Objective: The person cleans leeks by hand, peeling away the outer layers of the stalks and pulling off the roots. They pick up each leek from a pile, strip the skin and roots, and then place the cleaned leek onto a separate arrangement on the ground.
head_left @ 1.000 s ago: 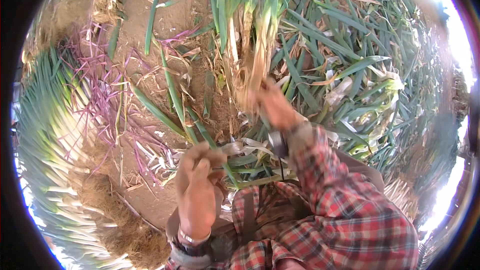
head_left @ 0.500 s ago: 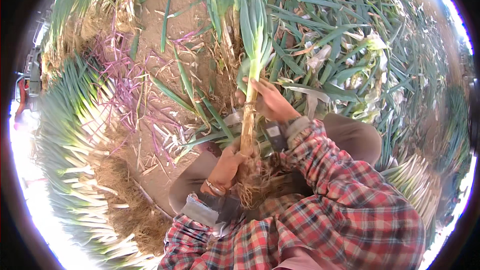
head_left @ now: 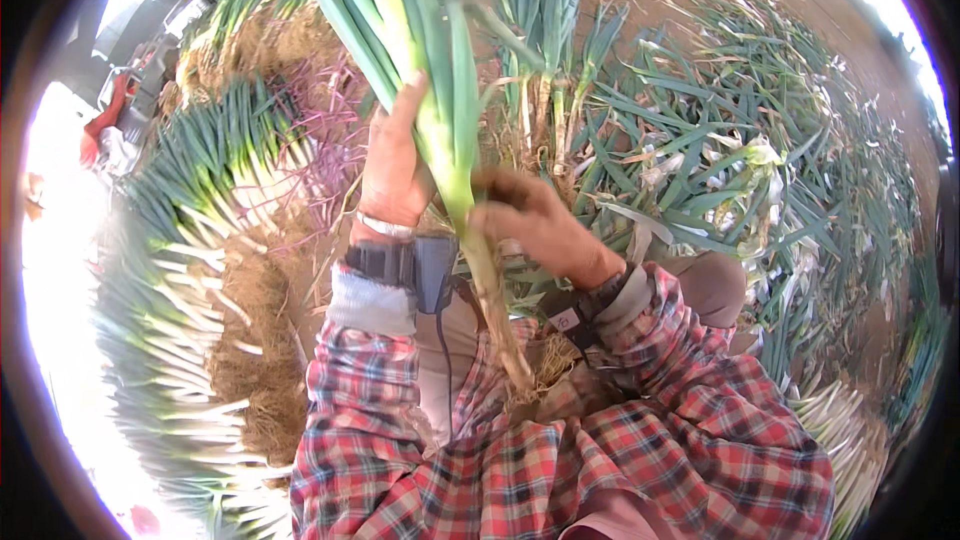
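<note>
One row of pale-stemmed onions [head_left: 170, 305] fans out at left; beside it, the left hand [head_left: 393, 170], lately down by the roots, now has its fingers wrapped round the long onion [head_left: 456, 190] at its leaves, over the lap. That seems to leave the stem to the right hand [head_left: 545, 225], curled there, perhaps pinching; I can't tell. Loose leaves [head_left: 720, 180] heap rightward.

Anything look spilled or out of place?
Mainly the thin purple strands, scattered untidily beside the orderly row of green-and-white stalks at left. Loose green strap-shaped leaves at right also form a messy tangle.
</note>
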The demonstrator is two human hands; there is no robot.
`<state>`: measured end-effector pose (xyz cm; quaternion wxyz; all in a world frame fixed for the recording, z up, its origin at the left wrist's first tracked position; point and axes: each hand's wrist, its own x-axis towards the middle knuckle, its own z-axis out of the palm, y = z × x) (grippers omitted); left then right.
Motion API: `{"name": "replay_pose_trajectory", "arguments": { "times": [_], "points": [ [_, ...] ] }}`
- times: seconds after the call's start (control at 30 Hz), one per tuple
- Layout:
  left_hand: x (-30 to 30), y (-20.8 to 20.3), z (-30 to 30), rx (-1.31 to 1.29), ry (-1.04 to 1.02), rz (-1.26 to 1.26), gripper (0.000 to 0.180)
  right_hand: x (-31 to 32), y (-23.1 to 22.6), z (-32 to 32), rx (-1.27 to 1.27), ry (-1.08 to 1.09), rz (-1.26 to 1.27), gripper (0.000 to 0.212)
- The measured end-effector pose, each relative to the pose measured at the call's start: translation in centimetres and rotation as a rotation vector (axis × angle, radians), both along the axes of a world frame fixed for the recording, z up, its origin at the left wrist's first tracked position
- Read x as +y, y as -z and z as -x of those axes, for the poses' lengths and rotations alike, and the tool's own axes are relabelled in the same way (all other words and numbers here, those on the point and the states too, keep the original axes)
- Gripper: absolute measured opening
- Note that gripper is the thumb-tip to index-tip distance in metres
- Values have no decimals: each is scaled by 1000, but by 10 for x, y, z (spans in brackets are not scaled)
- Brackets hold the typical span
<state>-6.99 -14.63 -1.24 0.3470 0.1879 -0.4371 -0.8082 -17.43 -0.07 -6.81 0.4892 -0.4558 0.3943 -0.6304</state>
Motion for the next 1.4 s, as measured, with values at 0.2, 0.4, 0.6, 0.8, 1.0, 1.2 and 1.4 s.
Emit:
{"name": "replay_pose_trajectory", "arguments": {
  "times": [0.2, 0.4, 0.6, 0.8, 1.0, 1.2, 1.4],
  "points": [
    [50, -1, -18, 134, -42, -17, 34, 0, -36, -14, -181, -7, 65, 57],
    [73, 7, -31, 69, -116, 40, 35, 19, -24, -25, -244, 41, 45, 46],
    [77, 15, -18, -74, -226, 294, 29, 33, -21, -8, 420, 169, -123, 40],
    [38, 24, -22, -196, -470, 98, 22, 118, 5, 49, 488, 130, -128, 27],
    [53, -7, 5, 18, -355, -50, 39, 162, 68, 215, 1000, 871, -832, 34],
    [40, -18, -6, -150, -483, 195, 33, 99, -1, 83, 439, 216, -126, 50],
    [82, -54, 22, -169, -373, 350, 52, 89, -8, 10, -9, -81, 56, 46]
  ]
}}
